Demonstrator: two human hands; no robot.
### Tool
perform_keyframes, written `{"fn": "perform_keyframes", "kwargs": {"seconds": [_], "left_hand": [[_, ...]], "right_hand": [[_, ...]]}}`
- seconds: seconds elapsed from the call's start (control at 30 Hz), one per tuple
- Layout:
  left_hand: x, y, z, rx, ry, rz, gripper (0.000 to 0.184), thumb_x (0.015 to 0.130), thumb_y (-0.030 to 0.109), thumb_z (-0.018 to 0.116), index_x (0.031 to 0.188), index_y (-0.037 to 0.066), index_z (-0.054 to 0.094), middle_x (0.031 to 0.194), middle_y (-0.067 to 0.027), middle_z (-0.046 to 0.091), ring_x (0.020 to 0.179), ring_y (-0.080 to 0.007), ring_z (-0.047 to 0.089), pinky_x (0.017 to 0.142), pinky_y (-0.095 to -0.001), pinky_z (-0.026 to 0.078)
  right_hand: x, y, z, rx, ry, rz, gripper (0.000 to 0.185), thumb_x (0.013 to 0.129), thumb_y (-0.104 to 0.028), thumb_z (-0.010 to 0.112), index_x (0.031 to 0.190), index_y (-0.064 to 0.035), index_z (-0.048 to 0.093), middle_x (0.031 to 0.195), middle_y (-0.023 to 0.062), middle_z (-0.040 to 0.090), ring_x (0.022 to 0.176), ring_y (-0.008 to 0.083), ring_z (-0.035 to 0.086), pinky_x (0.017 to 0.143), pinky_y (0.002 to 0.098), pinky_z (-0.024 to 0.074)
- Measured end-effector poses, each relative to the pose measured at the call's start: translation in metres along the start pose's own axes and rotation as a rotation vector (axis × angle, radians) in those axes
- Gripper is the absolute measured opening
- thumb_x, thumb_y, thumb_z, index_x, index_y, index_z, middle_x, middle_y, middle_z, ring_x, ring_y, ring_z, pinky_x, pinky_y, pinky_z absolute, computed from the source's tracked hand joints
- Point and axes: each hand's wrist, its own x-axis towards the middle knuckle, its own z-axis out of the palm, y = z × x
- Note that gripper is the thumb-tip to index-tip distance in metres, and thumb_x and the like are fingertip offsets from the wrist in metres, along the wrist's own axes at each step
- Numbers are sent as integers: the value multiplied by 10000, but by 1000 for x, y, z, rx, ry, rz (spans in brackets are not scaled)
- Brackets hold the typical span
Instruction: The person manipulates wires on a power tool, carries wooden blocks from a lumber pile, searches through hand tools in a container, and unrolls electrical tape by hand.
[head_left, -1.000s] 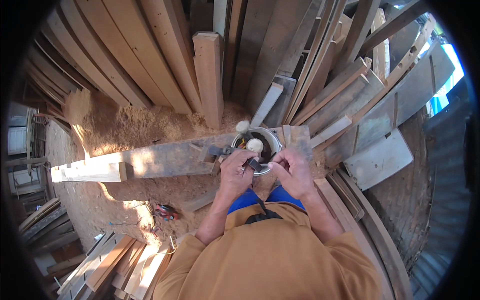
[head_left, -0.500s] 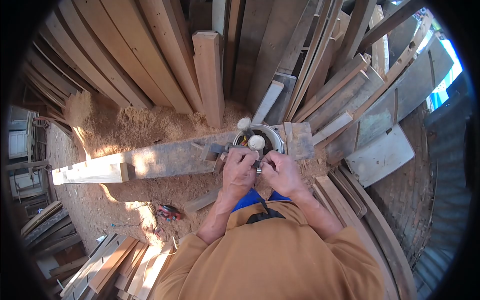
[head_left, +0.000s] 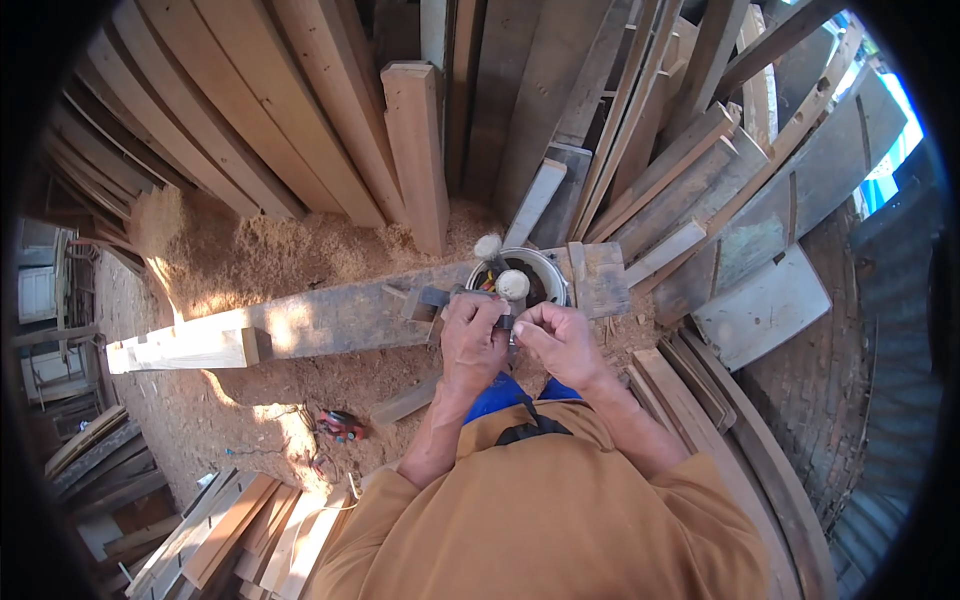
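My left hand (head_left: 474, 335) is closed around a small dark tool (head_left: 505, 322), whose dark end shows past the fingers. Close beside it on the right, my right hand (head_left: 557, 338) is pinched at that end; anything between its fingertips is too small to make out. Just beyond both hands stands a round white bucket (head_left: 553, 277) with tools in it, two with pale round ends. A dark metal block-like piece (head_left: 426, 303) lies left of the bucket on a long plank (head_left: 345, 318).
Tall boards (head_left: 416, 160) lean along the far side above heaped sawdust (head_left: 285, 250). A red power tool (head_left: 341, 425) lies on the ground at the left. Stacked lumber (head_left: 235, 530) is at the lower left, and more boards (head_left: 695, 400) lie at the right.
My right hand has come in from the right to meet the small tool at my left hand, its fingers now pinched. My left hand has stayed closed on the tool.
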Motion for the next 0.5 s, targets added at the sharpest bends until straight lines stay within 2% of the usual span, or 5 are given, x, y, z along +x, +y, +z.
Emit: {"fn": "perform_keyframes", "kwargs": {"seconds": [0.1,0.2,0.4,0.5], "left_hand": [[2,4,-2,42,-24,27,363,642,-60,724,966,92,661,889,-84,618,854,-309,612,707,-404,517],[1,5,-2,28,-23,59,377,643,-76,739,964,102,653,877,-75,610,820,-299,597,698,-396,496],[-5,4,2,22,-43,64,356,648,-56,710,972,83,662,897,-86,608,874,-317,611,722,-411,528],[-5,4,3,-3,-18,50,356,647,-71,711,964,81,657,891,-90,610,863,-316,615,729,-407,528]], "right_hand": [[3,6,0,-130,40,-19,129,955,-121,651,908,-1,650,783,1,650,634,22,517,545,202,415],[4,8,-5,-194,32,63,167,915,-154,662,869,7,657,724,56,656,656,98,605,590,283,492],[6,11,-3,-564,60,-154,179,854,-158,614,833,20,616,721,123,656,678,200,639,633,381,513],[7,15,-1,-531,53,-168,164,854,-146,597,823,15,604,708,117,637,671,191,622,629,371,508]]}}
